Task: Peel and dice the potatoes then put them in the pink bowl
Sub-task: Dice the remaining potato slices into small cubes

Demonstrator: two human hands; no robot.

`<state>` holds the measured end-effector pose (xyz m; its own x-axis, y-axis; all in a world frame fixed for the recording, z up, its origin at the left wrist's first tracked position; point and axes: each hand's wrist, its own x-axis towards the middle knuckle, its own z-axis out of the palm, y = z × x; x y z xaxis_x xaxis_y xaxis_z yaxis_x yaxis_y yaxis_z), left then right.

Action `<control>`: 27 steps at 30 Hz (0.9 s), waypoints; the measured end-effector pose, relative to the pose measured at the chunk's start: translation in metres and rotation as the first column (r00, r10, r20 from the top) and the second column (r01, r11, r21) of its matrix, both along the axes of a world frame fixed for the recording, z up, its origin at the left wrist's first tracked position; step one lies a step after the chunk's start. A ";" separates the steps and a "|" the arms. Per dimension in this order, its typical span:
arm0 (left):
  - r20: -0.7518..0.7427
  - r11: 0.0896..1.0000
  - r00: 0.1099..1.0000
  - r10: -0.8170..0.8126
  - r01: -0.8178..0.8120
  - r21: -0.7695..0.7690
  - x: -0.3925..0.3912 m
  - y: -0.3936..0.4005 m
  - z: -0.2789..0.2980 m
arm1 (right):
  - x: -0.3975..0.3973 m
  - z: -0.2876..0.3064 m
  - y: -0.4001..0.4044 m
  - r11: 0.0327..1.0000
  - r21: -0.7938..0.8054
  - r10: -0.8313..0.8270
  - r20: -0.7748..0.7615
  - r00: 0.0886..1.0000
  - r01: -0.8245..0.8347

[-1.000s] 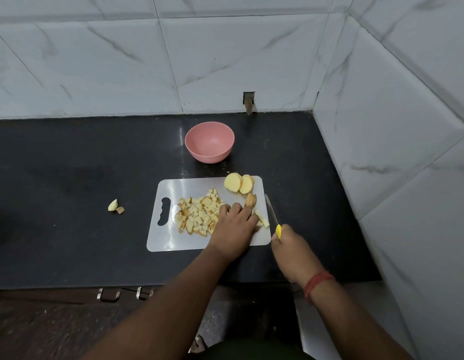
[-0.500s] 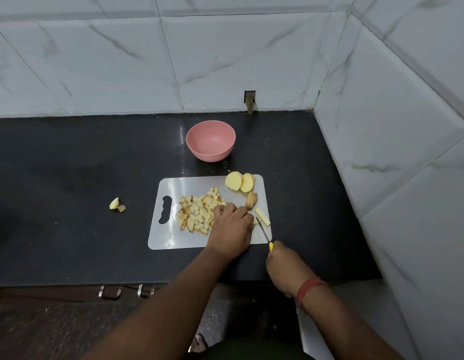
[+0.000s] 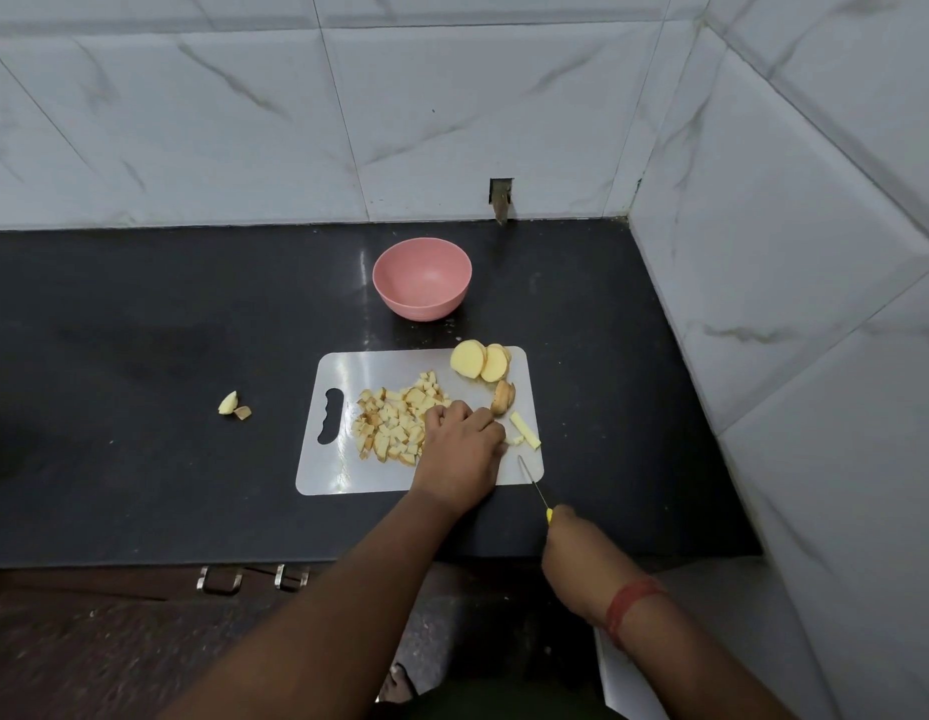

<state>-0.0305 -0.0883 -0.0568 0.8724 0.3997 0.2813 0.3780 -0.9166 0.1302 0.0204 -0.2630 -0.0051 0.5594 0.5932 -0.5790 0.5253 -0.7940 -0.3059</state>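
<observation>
Your forearms are bare, with no sleeves showing. You wear a red thread band (image 3: 630, 605) around your right wrist. A sandalled foot (image 3: 400, 680) shows below, between your arms.

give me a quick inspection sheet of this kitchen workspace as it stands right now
surface: black counter, white cutting board lying on it
job's things: pink bowl behind the board, nothing seen inside; diced potato pile on the board; potato slices at its far right corner; potato sticks near its right edge
clutter: two potato scraps on the counter left of the board
grippers: left hand rests on the board by the pile; right hand grips a yellow-handled knife, tip over the board's near right corner
cables: nothing seen
surroundings: marble-look wall tiles, drawer handles under the counter edge
</observation>
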 end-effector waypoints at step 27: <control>0.003 1.000 1.000 0.009 -0.009 -0.025 -0.009 0.007 -0.007 | -0.004 -0.002 0.005 0.998 0.042 -0.055 -0.006 0.998 0.056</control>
